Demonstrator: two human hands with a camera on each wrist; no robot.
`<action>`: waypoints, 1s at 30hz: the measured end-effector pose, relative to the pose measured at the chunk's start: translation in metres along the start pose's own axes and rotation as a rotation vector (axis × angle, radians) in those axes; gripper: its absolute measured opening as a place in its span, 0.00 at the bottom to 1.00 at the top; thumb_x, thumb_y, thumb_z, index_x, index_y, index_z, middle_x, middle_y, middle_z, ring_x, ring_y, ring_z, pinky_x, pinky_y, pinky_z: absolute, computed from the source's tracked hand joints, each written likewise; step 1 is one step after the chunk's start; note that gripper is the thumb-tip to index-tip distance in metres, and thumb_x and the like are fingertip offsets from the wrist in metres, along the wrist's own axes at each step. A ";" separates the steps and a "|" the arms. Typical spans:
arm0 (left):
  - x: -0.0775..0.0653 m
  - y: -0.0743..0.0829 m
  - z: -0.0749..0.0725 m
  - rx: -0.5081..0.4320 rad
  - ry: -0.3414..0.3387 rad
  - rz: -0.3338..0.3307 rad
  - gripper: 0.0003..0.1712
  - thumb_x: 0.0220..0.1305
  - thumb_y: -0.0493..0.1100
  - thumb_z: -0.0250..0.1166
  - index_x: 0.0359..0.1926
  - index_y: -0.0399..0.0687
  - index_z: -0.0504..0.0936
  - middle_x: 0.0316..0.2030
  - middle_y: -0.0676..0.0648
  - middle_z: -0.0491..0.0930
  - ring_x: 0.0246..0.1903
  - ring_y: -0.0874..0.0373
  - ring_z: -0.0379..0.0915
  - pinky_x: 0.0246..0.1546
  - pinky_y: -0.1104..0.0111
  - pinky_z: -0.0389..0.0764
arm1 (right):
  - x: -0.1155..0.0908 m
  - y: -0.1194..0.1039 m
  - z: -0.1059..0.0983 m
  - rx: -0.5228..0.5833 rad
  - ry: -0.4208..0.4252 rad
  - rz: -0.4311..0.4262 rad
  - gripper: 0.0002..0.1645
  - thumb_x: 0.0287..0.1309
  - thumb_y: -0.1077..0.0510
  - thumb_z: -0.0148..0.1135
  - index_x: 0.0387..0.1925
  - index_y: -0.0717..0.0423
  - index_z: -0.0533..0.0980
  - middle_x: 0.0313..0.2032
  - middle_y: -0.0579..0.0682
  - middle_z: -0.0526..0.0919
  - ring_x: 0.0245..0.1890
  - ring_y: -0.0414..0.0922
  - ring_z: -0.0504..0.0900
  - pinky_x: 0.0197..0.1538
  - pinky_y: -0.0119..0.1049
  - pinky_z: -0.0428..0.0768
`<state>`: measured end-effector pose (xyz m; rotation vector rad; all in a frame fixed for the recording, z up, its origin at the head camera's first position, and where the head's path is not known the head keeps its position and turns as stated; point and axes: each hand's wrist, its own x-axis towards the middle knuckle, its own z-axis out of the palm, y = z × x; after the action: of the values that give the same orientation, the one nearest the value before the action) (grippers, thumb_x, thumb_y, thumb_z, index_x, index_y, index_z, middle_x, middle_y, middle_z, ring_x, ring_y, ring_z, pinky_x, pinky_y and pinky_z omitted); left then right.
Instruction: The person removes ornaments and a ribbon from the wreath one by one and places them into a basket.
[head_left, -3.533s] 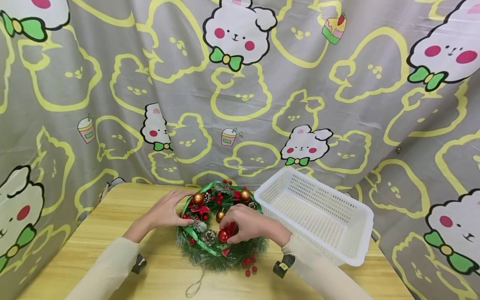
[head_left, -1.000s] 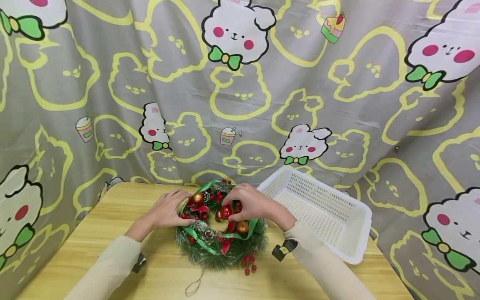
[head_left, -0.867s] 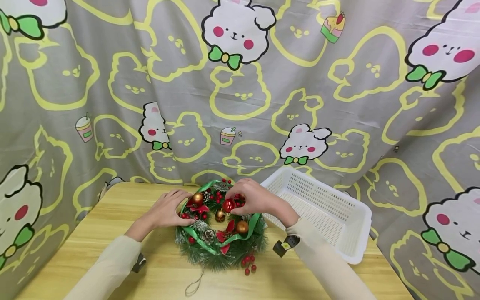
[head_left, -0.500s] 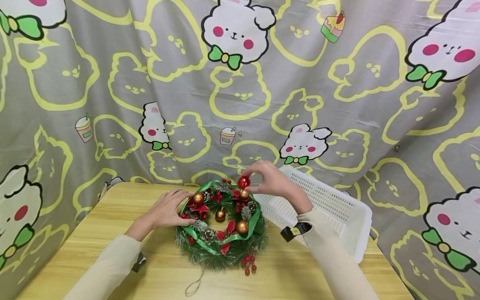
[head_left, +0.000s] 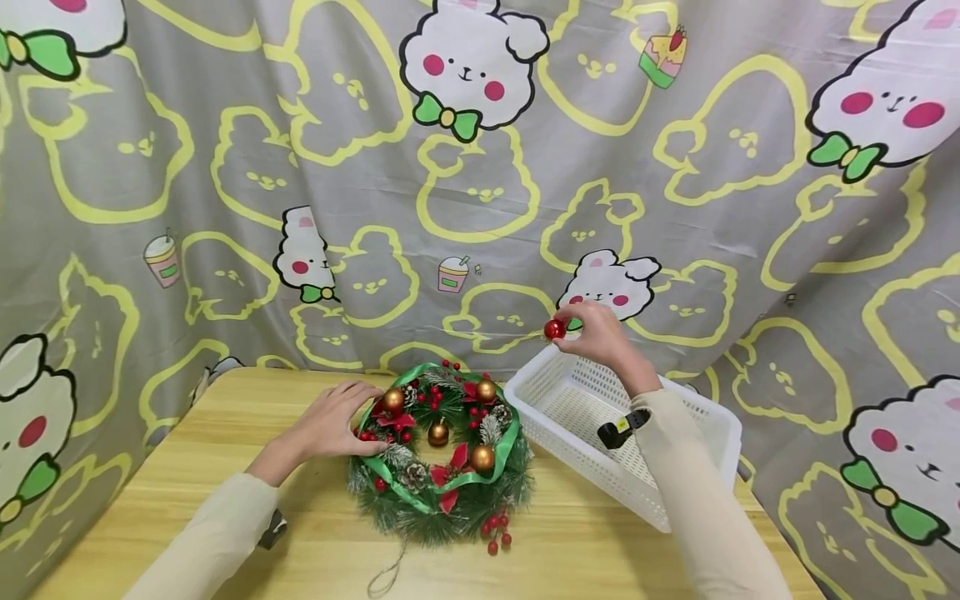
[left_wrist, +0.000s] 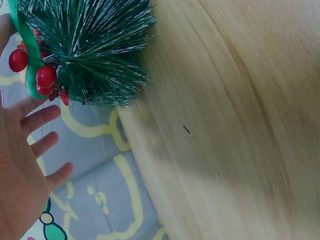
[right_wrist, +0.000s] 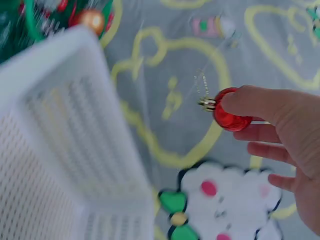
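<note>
A round green Christmas wreath (head_left: 375, 508) lies on the table, trimmed with green ribbon, gold baubles, pine cones, red berries and red petals. My left hand (head_left: 333, 423) rests at its left rim, thumb and fingers spread apart. In the left wrist view that hand (left_wrist: 22, 150) shows several straight fingers beside the ribbon and berries. Over the near-left corner of the white plastic basket (head_left: 525, 404), my right hand (head_left: 596, 336) pinches a shiny red bauble (head_left: 555, 329) between thumb and fingertips. The right wrist view shows the bauble's (right_wrist: 232, 110) gold cap and thin hanging loop.
The basket stands right of the wreath, with slotted walls. A sprig of red berries (head_left: 495, 532) sticks out at the wreath's front right, and a string loop (head_left: 386, 579) lies in front of it. A cartoon-print curtain (head_left: 480, 200) hangs behind the wooden table (head_left: 240, 400).
My right hand has taken the red bauble from the wreath and carried it up and right to above the basket. My left hand has stayed at the wreath's left rim.
</note>
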<state>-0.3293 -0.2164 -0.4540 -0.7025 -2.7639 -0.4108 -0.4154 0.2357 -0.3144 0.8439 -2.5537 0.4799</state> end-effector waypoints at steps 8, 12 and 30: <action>-0.002 -0.002 0.002 -0.009 0.017 -0.007 0.53 0.48 0.77 0.70 0.67 0.49 0.75 0.64 0.41 0.75 0.66 0.39 0.68 0.61 0.36 0.68 | -0.007 0.040 0.017 -0.051 -0.001 0.077 0.17 0.50 0.58 0.75 0.42 0.60 0.86 0.38 0.55 0.88 0.41 0.54 0.81 0.50 0.53 0.75; -0.002 -0.001 0.002 -0.008 0.021 0.001 0.53 0.48 0.76 0.70 0.67 0.49 0.76 0.64 0.41 0.76 0.66 0.39 0.68 0.61 0.36 0.69 | -0.014 0.056 0.032 -0.118 -0.005 0.113 0.19 0.50 0.55 0.75 0.44 0.59 0.86 0.39 0.54 0.88 0.42 0.54 0.80 0.50 0.53 0.75; -0.001 -0.003 0.005 -0.005 0.013 0.007 0.54 0.48 0.77 0.70 0.68 0.49 0.75 0.65 0.40 0.74 0.66 0.37 0.68 0.61 0.35 0.69 | -0.046 0.096 0.081 -0.227 -0.043 0.124 0.18 0.45 0.55 0.77 0.39 0.60 0.86 0.33 0.55 0.88 0.38 0.55 0.82 0.45 0.56 0.79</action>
<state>-0.3308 -0.2180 -0.4594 -0.7077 -2.7491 -0.4198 -0.4632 0.2956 -0.4243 0.6238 -2.6474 0.2033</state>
